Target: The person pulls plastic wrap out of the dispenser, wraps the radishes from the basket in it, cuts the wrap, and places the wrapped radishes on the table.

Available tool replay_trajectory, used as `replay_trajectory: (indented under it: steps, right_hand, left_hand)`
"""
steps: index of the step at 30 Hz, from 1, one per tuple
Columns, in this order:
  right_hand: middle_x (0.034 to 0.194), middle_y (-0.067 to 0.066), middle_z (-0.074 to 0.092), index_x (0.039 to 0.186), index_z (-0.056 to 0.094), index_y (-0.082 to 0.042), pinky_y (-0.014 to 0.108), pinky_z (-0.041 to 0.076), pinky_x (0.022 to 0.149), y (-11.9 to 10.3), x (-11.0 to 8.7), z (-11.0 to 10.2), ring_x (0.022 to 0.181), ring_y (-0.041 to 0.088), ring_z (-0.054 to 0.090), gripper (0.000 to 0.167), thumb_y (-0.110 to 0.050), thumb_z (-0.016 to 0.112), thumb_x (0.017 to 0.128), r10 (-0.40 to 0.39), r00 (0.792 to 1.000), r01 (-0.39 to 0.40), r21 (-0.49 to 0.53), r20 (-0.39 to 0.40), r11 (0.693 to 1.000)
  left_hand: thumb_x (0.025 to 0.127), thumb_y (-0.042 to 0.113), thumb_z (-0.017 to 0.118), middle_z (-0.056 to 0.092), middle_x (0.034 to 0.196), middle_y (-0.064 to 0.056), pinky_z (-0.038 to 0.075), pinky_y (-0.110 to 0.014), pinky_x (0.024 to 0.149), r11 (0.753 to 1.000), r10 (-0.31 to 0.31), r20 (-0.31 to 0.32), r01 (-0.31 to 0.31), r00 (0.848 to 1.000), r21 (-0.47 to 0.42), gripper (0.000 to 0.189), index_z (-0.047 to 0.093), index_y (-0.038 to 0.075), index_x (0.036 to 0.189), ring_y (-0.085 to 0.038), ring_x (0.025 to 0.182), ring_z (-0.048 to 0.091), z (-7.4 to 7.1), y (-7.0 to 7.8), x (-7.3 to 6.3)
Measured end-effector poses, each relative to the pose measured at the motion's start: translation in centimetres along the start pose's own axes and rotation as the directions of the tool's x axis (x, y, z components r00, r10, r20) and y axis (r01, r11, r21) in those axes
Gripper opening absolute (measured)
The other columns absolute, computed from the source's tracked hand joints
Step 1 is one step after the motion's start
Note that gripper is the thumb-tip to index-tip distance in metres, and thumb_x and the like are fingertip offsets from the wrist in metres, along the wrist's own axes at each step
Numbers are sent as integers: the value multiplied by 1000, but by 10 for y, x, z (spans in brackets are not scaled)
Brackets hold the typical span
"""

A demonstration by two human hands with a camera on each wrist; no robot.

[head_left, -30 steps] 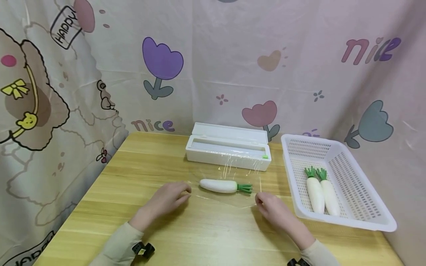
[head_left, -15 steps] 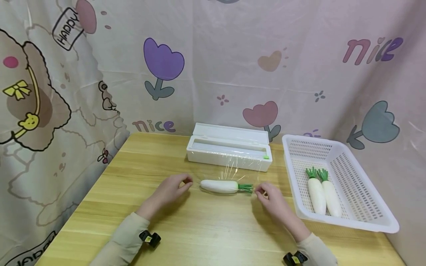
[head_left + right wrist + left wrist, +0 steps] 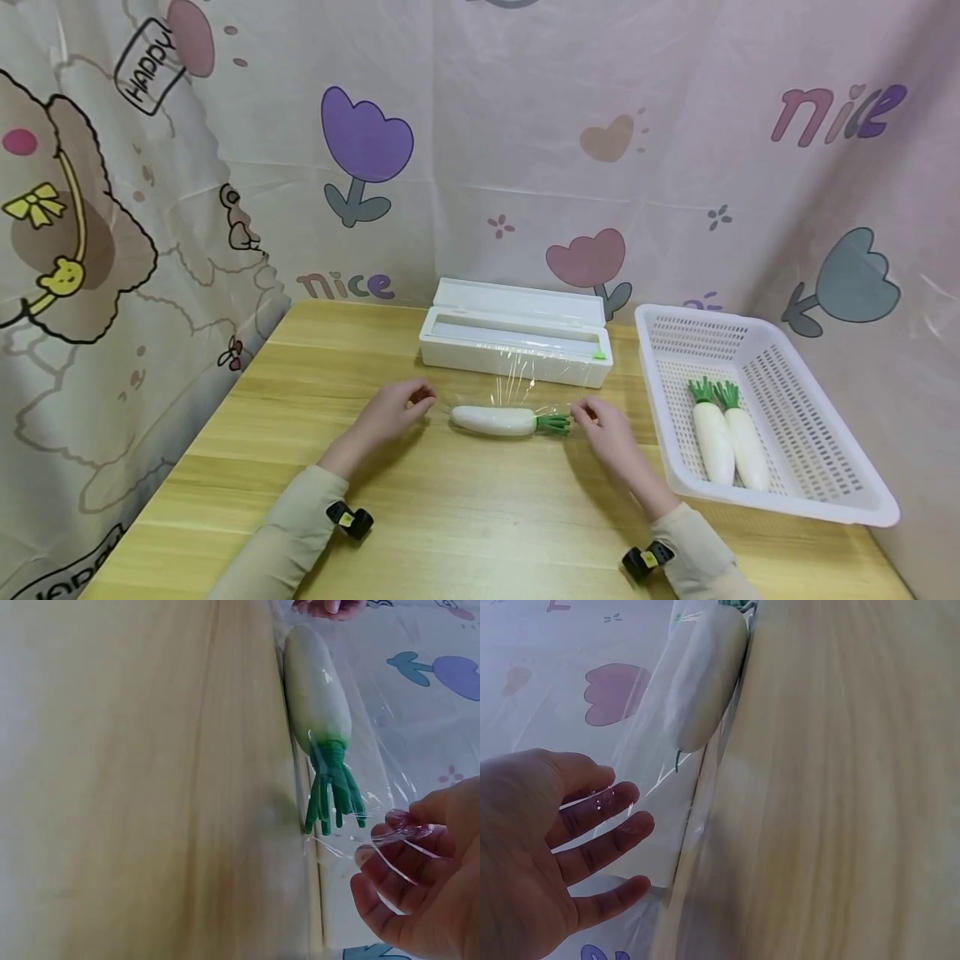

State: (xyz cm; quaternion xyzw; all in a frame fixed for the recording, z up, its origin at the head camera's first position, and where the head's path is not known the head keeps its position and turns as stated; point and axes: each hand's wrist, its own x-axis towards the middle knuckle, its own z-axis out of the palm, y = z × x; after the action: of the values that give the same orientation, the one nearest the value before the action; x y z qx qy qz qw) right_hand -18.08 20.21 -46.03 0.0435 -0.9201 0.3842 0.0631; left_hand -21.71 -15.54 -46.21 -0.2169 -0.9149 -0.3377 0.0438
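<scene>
A white radish [image 3: 493, 421] with green stalks lies sideways on the table. Clear cling film [image 3: 513, 377] stretches from the white dispenser box [image 3: 517, 360] to the radish and lies around it. Beyond the radish's blunt tip, my left hand [image 3: 388, 410] pinches a film edge between thumb and forefinger; its other fingers are spread in the left wrist view. Just past the stalks, my right hand [image 3: 611, 429] pinches a gathered bit of film [image 3: 397, 834], plain in the right wrist view. Neither hand appears to touch the radish itself.
The dispenser's lid [image 3: 519, 302] stands raised, and a green slider [image 3: 599, 356] sits at its right end. At the right is a white plastic basket [image 3: 817, 500] holding two more radishes [image 3: 731, 442]. A printed curtain [image 3: 487, 167] hangs behind the wooden table [image 3: 480, 525].
Both hands have moved forward, away from the person, and the right hand has also shifted a little left. The film's near edge, earlier spread in front of the radish, is now lifted back over it.
</scene>
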Motion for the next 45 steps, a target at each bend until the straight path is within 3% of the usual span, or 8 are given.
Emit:
replay_trajectory:
  steps: [4, 13, 19, 24, 31, 36, 40, 45]
  right_hand:
    - [78, 4, 63, 87, 67, -8, 28, 44, 68, 1, 7, 3, 72, 14, 52, 19, -20, 57, 98, 42, 999, -42, -39, -6, 998]
    - [74, 2, 65, 81, 67, -9, 32, 48, 64, 2, 16, 8, 67, 15, 56, 17, -22, 63, 93, 56, 998, -55, -193, 2, 980]
    - [75, 3, 66, 81, 65, -11, 32, 48, 63, 1, 16, 6, 68, 17, 57, 16, -22, 63, 92, 69, 998, -67, -231, 2, 971]
    - [77, 5, 67, 89, 63, -8, 35, 47, 60, 2, 13, 5, 69, 19, 60, 7, -15, 64, 87, 62, 998, -62, -251, -9, 966]
    - [74, 3, 66, 94, 60, -9, 31, 44, 57, 3, 14, 3, 65, 18, 57, 12, -13, 66, 85, 64, 998, -55, -274, 25, 960]
    - [78, 5, 67, 94, 61, -9, 31, 44, 56, 5, 13, 0, 68, 19, 59, 11, -12, 64, 84, 86, 996, -77, -262, 26, 962]
    - [85, 8, 68, 98, 62, -7, 34, 48, 61, 7, 9, -3, 73, 21, 60, 12, -12, 60, 87, 69, 998, -68, -250, -7, 966]
    - [92, 10, 67, 99, 64, -7, 43, 52, 70, 3, 0, -6, 84, 27, 62, 14, -13, 63, 88, -45, 992, 12, -266, -120, 964]
  left_hand:
    - [94, 15, 63, 68, 84, 3, 51, -27, 71, 999, -20, 25, 20, 999, 25, 8, 68, 10, 98, -7, 77, 59, 3, -2, 7]
    - [92, 16, 64, 68, 87, 1, 51, -29, 71, 992, -109, 95, 103, 989, 67, 7, 67, 12, 97, -10, 77, 59, 10, -4, 21]
    - [89, 15, 68, 66, 83, 3, 50, -28, 69, 986, -140, 151, 124, 979, 108, 3, 66, 14, 92, -9, 75, 58, 13, -5, 21]
    - [88, 13, 69, 65, 81, 3, 50, -28, 70, 987, -133, 159, 116, 978, 113, 4, 65, 14, 88, -10, 74, 57, 14, -5, 20]
    - [88, 14, 68, 66, 84, 3, 52, -31, 74, 983, -156, 166, 137, 974, 122, 4, 66, 15, 91, -11, 78, 59, 12, -5, 21]
    - [90, 18, 66, 68, 88, 3, 52, -33, 77, 984, -159, 155, 143, 975, 110, 6, 68, 15, 95, -12, 82, 61, 8, -4, 20]
    - [92, 18, 64, 69, 96, -1, 53, -36, 79, 987, -143, 103, 134, 984, 85, 15, 67, 11, 105, -15, 87, 63, 4, -2, 17]
    - [90, 13, 65, 69, 108, -8, 56, -41, 84, 995, -26, 5, 26, 1000, 93, 22, 66, 7, 111, -24, 96, 65, 0, 5, 10]
